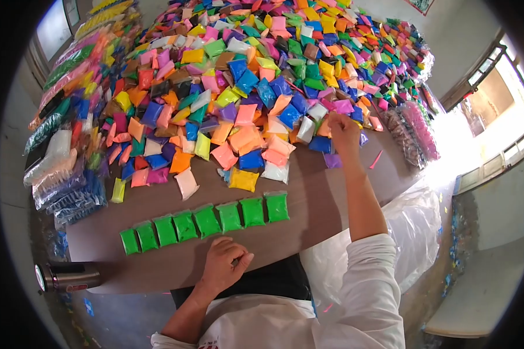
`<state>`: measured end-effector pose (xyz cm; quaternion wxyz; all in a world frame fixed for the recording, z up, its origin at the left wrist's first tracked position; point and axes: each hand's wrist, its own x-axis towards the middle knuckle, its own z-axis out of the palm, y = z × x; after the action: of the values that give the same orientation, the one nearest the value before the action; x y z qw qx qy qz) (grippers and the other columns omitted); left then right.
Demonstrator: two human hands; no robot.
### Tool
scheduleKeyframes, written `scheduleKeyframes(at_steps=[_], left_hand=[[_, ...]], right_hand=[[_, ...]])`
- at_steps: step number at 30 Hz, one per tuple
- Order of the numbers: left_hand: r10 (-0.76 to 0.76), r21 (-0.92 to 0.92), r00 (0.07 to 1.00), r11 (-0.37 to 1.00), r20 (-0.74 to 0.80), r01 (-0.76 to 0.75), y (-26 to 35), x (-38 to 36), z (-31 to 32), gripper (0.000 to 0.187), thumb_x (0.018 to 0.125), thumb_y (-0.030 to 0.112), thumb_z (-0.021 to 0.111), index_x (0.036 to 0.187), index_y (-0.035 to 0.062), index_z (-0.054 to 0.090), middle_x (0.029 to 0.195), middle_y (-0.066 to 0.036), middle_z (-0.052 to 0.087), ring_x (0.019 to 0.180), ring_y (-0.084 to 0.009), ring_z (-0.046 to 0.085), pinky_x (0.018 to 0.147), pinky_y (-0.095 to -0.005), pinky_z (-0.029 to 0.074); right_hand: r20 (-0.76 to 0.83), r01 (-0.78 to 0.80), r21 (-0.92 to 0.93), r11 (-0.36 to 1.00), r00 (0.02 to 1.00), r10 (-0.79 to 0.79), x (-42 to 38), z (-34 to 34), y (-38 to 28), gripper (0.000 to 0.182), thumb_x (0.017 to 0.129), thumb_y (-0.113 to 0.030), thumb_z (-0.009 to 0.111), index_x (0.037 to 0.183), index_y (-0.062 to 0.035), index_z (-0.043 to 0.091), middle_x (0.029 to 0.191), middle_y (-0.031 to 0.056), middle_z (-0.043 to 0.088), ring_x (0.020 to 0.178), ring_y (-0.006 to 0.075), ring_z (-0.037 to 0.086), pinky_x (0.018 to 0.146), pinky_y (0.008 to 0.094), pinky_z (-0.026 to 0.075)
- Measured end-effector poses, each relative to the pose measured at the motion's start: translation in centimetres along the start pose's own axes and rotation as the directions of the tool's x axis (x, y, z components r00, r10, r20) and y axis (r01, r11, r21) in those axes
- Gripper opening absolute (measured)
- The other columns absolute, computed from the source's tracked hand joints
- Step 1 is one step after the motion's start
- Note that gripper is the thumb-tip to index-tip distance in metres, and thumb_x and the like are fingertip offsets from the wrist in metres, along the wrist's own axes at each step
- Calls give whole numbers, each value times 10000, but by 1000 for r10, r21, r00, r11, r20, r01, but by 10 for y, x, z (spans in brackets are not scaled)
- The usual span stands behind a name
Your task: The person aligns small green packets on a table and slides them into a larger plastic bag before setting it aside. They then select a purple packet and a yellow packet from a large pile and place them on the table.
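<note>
My left hand (226,263) rests at the near edge of the table with its fingers curled in and nothing visible in them. Just beyond it lies a slanting row of several flat green packets (206,221), side by side. My right hand (344,134) is stretched out to the near right edge of a big heap of coloured packets (247,113). Its fingers are bent together, and what they hold, if anything, is hidden. Close to that hand are an orange packet (325,128), a white packet (305,130) and a purple packet (332,161).
Bundles of packets in clear bags (58,157) are stacked on the left, with more bagged bundles (410,134) at the right. A dark metal flask (70,276) lies at the table's left corner. A pink stick (376,159) lies on the brown table (314,198). Clear plastic sheeting (416,224) hangs at the right.
</note>
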<state>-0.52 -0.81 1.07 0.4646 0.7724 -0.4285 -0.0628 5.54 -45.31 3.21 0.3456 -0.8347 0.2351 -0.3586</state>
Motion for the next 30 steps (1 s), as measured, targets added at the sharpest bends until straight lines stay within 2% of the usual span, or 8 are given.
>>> scheduleKeyframes(at_steps=[4,7,10,16,19,22,26,30], left_hand=[[0,25,1000,1000,3,0,-1,0,1,131,850,147,741,788,64,661,774,-59,692,739,-270,653,949,-437,486],[-7,36,1000,999,2,7,-1,1,1,129,845,147,743,788,65,662,773,-59,690,748,-270,653,946,-438,487],[-28,48,1000,998,10,28,3,2,1,133,840,150,747,779,68,662,774,-60,692,766,-277,655,938,-436,492],[-45,83,999,996,5,44,2,3,5,140,828,151,758,762,76,660,776,-54,694,786,-280,656,917,-425,498],[-43,106,999,993,-8,43,2,3,5,133,826,140,756,761,76,659,770,-45,691,764,-260,656,923,-431,497],[-44,129,999,991,-14,46,2,2,7,138,819,136,764,755,81,656,768,-33,691,758,-251,656,914,-424,500],[-44,157,999,987,-21,47,5,5,8,145,809,126,774,746,86,650,760,-19,685,754,-244,654,907,-420,503],[-58,147,998,987,-20,60,5,5,8,152,798,115,784,740,84,647,749,-21,676,762,-249,652,901,-421,506]], right_hand=[[-22,97,-12,995,995,-97,22,2,-2,204,853,-133,662,995,-8,738,823,135,734,744,259,710,693,371,544],[-80,97,-61,993,992,-102,44,9,27,212,856,-147,666,1004,-15,742,852,149,742,770,257,718,705,369,547],[58,-59,119,991,997,52,62,-7,45,216,864,-162,665,1029,-51,751,878,150,748,805,268,728,725,384,552],[-238,115,-251,961,955,-177,73,5,39,181,824,-147,707,993,-105,757,901,93,748,834,326,708,765,410,554],[-238,82,-371,925,954,-180,70,19,1,240,793,-145,726,1028,-100,733,1016,100,734,987,334,677,868,408,531],[-237,364,-513,777,811,-536,83,41,-11,306,788,-127,712,1092,-96,706,1142,112,702,1133,324,622,971,425,478],[-76,384,-639,667,831,-551,99,64,-16,347,818,-124,700,1163,-85,693,1211,106,691,1233,319,575,1029,477,450],[-66,365,-472,802,893,-445,116,63,2,330,853,-130,670,1177,-65,666,1129,132,699,1145,342,615,984,460,466]])
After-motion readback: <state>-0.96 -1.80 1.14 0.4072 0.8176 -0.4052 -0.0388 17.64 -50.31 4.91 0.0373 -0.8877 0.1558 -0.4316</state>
